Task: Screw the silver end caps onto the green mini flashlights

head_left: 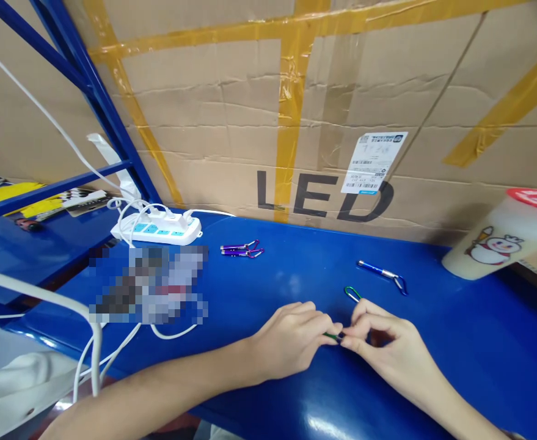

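Observation:
My left hand (pixel 293 339) is closed in a pinch around a small green metal tube (pixel 331 335), most of which its fingers cover. My right hand (pixel 382 342) meets it fingertip to fingertip, pinching a part with a green carabiner clip (pixel 352 293) that sticks out above its index finger. Whether the tube and the clip part are joined is hidden by the fingers. Behind my right hand lies a blue keychain penlight (pixel 378 270) with its own carabiner clip. Two purple keychain penlights (pixel 241 249) rest side by side farther left.
A white power strip (pixel 158 228) with plugs and cables stands at the back left, near a blue metal frame (pixel 107 116). A large cardboard box (pixel 222 122) walls off the back. At right stands a cup (pixel 501 238) with a red lid. The blue table (pixel 305 263) is glossy.

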`<action>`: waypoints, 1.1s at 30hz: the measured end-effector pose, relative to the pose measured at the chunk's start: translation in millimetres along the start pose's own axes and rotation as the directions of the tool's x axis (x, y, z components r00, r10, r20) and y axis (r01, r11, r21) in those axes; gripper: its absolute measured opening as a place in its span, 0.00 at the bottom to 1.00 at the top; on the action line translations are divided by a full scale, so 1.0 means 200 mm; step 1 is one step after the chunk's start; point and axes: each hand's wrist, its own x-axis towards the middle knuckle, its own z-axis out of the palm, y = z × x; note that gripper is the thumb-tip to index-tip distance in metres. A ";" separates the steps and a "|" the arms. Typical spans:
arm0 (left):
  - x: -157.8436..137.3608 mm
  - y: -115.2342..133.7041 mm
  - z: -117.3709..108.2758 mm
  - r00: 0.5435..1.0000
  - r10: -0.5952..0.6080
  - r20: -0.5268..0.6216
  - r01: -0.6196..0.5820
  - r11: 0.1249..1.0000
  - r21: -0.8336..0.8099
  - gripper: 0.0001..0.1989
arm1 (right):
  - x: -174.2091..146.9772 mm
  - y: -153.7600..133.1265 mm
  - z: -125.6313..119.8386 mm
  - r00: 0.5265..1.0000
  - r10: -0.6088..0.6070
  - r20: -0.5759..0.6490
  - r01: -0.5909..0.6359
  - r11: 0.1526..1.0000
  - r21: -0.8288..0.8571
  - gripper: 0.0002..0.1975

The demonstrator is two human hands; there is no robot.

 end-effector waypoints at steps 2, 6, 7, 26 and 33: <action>0.00 0.01 0.00 0.999 0.024 -0.032 -0.024 1.000 -0.008 0.13 | 0.00 -0.02 0.00 0.999 0.050 0.019 -0.050 0.999 0.018 0.20; 0.00 0.03 0.01 0.993 0.055 -0.103 -0.052 0.998 0.039 0.11 | -0.01 -0.04 0.00 0.986 0.142 0.091 -0.149 0.986 0.079 0.22; 0.00 0.03 0.01 0.991 0.058 -0.118 -0.051 0.997 0.062 0.10 | -0.01 -0.04 0.00 0.983 0.154 0.099 -0.163 0.983 0.088 0.22; 0.01 0.02 0.02 0.987 -0.138 -0.085 0.119 0.973 -0.200 0.04 | 0.02 0.00 -0.02 0.861 0.398 0.316 -0.497 0.788 0.363 0.25; 0.02 0.02 0.02 0.989 -0.148 0.006 0.146 0.961 -0.235 0.05 | 0.04 0.05 -0.05 0.808 0.459 0.370 -0.583 0.713 0.389 0.26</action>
